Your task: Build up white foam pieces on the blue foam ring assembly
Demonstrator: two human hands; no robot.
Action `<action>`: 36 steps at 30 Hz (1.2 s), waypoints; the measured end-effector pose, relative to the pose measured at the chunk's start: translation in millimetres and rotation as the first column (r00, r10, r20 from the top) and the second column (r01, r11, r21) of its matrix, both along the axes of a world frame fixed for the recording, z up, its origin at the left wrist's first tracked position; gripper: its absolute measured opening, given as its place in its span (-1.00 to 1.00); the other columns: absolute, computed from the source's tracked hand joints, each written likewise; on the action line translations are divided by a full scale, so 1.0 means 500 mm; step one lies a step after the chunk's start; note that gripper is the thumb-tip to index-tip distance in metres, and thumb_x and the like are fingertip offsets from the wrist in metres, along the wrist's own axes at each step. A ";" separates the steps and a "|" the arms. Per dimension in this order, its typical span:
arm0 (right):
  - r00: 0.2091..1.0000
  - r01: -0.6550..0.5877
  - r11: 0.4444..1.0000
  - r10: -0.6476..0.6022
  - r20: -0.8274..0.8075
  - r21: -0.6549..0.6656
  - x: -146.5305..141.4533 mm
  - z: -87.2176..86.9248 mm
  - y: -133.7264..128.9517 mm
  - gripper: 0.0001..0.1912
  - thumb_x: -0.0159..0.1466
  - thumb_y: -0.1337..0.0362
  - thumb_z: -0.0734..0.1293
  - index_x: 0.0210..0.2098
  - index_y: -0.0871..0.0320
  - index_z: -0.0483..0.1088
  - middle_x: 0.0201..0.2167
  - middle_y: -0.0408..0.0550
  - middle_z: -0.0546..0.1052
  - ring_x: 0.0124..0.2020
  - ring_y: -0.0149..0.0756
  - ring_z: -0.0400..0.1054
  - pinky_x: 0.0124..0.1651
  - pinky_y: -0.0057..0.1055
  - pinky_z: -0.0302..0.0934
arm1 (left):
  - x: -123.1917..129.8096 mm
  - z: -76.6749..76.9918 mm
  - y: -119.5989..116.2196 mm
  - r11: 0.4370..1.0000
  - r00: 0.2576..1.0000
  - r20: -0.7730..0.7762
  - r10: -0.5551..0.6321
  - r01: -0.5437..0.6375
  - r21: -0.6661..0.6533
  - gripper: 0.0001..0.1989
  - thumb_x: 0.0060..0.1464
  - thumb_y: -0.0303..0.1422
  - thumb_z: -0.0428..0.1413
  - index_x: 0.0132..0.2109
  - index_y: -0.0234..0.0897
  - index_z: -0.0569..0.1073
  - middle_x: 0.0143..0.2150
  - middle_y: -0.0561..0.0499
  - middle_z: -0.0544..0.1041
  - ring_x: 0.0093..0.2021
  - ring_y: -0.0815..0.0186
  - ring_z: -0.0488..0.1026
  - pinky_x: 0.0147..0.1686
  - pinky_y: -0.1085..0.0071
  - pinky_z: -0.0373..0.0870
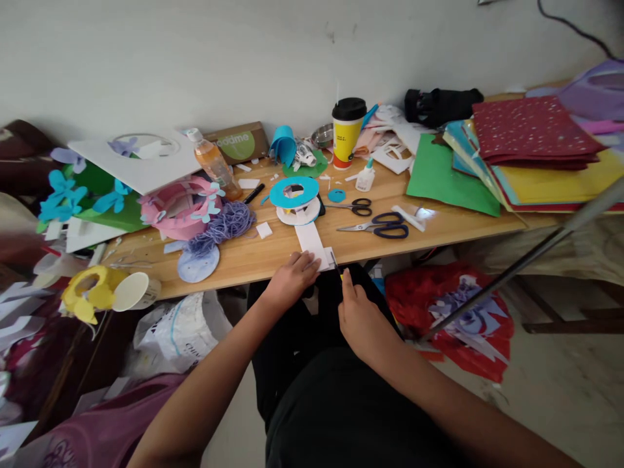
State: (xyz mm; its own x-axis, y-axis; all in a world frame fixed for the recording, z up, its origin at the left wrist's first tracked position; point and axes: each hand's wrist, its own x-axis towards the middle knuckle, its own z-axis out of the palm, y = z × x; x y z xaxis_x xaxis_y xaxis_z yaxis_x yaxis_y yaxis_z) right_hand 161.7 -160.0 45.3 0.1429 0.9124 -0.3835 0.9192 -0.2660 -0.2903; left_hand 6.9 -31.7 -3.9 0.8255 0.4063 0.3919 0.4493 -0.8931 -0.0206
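My left hand (295,276) presses down on a white strip of board (311,240) at the table's front edge, its fingers bent and close together. In my right hand (358,305) is a craft knife (336,264), index finger stretched along it; most of its handle is hidden. Its thin blade meets a small white piece (328,255) beside the strip. Just beyond the strip stands a round piece with a blue ring (294,192) above a white ring (298,214). To the right lie large dark-handled scissors (383,225) and smaller scissors (358,207).
On the wooden table (253,263) are a glue bottle (365,177), a yellow cup (348,133), a drink bottle (214,162), purple yarn (224,227) and a pink ring (170,211). Coloured sheets (453,175) lie right. A metal pole (517,266) slants across the right side.
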 end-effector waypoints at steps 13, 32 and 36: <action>1.000 0.008 0.997 -0.010 -0.023 -0.075 -0.027 0.017 -0.049 -0.34 0.40 0.45 0.04 0.44 0.45 -0.24 0.06 0.33 0.43 -0.23 -0.10 0.54 -0.24 -0.30 0.36 | -0.008 0.003 0.001 0.996 1.000 0.019 -0.015 0.017 -0.086 -0.73 0.31 -0.36 0.05 0.09 -0.32 0.46 0.02 -0.22 0.55 0.07 0.10 0.49 0.05 0.15 0.53; 0.977 -0.175 0.811 0.070 0.204 0.558 0.210 -0.078 0.170 -0.56 0.42 0.31 0.11 0.23 0.32 0.28 0.00 0.23 0.42 0.04 0.03 0.27 0.11 -0.06 0.19 | -0.021 0.020 0.015 0.987 0.998 -0.047 -0.035 0.027 -0.159 -0.70 0.29 -0.36 0.07 0.13 -0.32 0.46 0.08 -0.21 0.52 0.12 0.10 0.46 0.05 0.16 0.52; 0.981 -0.190 0.709 0.107 0.162 0.679 0.175 -0.091 0.167 -0.61 0.43 0.32 0.12 0.17 0.28 0.35 0.10 0.21 0.38 0.14 0.00 0.21 0.19 -0.06 0.13 | -0.021 0.010 0.009 0.988 1.000 -0.012 -0.019 0.017 -0.151 -0.69 0.27 -0.37 0.11 0.13 -0.32 0.46 0.08 -0.20 0.53 0.14 0.11 0.47 0.06 0.16 0.52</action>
State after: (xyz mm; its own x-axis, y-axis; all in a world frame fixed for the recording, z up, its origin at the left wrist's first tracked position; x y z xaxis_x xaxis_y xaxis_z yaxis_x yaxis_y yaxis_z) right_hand 248.9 -76.4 -0.4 -0.0168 0.9296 0.3682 0.9644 0.1123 -0.2394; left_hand -3.7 -27.1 1.3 0.8379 0.4448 0.3164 0.4336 -0.8945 0.1089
